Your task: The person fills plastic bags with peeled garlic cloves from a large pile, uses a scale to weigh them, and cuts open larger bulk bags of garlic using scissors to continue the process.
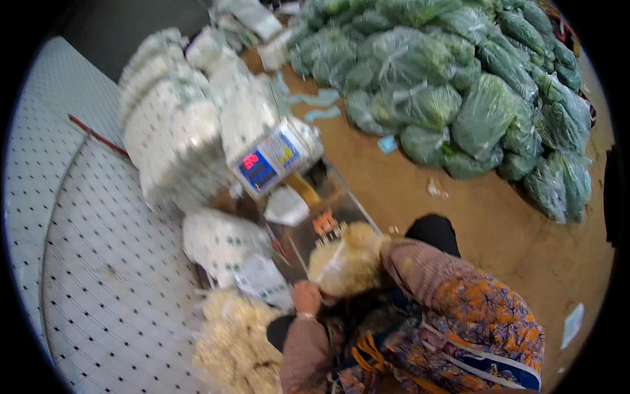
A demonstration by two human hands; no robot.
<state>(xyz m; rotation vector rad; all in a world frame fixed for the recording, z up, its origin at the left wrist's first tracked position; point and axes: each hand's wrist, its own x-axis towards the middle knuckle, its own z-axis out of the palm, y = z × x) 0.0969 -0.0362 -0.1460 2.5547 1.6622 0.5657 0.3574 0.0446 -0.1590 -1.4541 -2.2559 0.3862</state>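
Observation:
A clear plastic bag (349, 262) filled with pale yellow produce, whose kind I cannot make out, rests in front of me at the near end of a flat metal scale platform (341, 203). My left hand (306, 297) is closed at the bag's lower left edge, seemingly pinching its plastic. My right sleeve reaches the bag's right side, where the bag hides the hand and its fingers. Beyond stands the scale's display head (275, 157), blue with lit red digits. Left of my left forearm sits a large open bag of similar pale produce (236, 341).
White printed sacks (177, 125) are stacked at the left, with a smaller white bag (223, 246) nearer me. Many green vegetables in clear bags (420, 79) are heaped at the far right. Blue scraps (321, 98) lie on the brown floor (387, 177). White dotted sheeting (111, 282) covers the left side.

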